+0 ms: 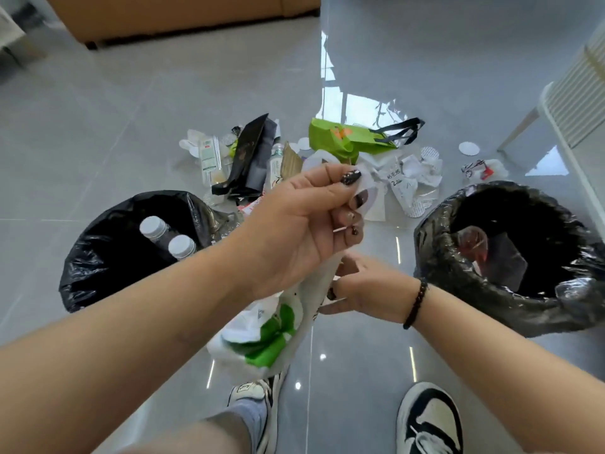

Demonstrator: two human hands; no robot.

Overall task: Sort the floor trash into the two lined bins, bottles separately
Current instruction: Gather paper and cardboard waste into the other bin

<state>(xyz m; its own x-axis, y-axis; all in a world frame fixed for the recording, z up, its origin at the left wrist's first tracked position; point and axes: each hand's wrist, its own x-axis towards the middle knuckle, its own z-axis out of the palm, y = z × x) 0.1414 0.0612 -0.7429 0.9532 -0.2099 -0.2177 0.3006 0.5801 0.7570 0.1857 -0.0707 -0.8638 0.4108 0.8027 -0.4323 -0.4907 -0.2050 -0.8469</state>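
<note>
My left hand (304, 221) is raised at the middle of the view, fingers closed on the top of a white and green plastic bag (262, 335) that hangs down in front of my feet. My right hand (360, 290) pinches the same bag lower down on its right side. The left black-lined bin (108, 257) holds two bottles with white caps (167, 235). The right black-lined bin (510, 257) holds some wrappers. Beyond my hands lies the floor trash: a green paper bag (347, 140), a black bag (252, 155), a bottle (276, 165) and crumpled white papers (412, 178).
A tan sofa (183, 14) stands at the back left. A white slatted chair (576, 103) is at the right edge. My two shoes (429, 417) are on the glossy grey tile floor at the bottom. A white lid (468, 148) lies apart at the right.
</note>
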